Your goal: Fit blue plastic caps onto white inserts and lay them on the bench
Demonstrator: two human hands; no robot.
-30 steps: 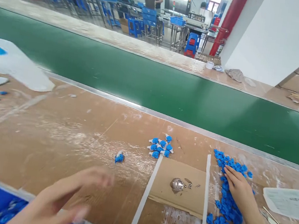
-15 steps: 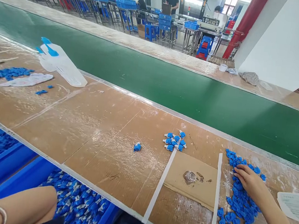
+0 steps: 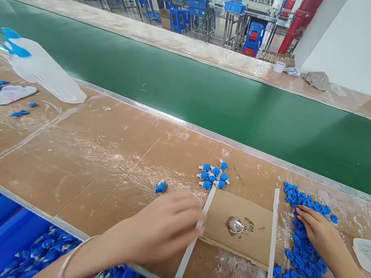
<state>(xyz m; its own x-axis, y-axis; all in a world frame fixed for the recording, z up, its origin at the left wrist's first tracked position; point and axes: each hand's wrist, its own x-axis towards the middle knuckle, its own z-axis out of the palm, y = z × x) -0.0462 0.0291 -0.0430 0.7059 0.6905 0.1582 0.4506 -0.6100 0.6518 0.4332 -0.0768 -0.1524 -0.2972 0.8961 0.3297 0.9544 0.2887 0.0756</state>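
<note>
Right fingers (image 3: 305, 212) touch one blue heap (image 3: 306, 257), left fingers (image 3: 188, 223) hover near eight clustered pieces (image 3: 212, 178) and one stray (image 3: 161, 186), grips unclear.

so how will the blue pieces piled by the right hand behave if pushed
The blue pieces would probably spread apart rather than slide as one, since they lie loosely heaped. Each is likely light, being small beside the right hand. They seem unlikely to roll far, given their lumpy, irregular outlines.
</note>
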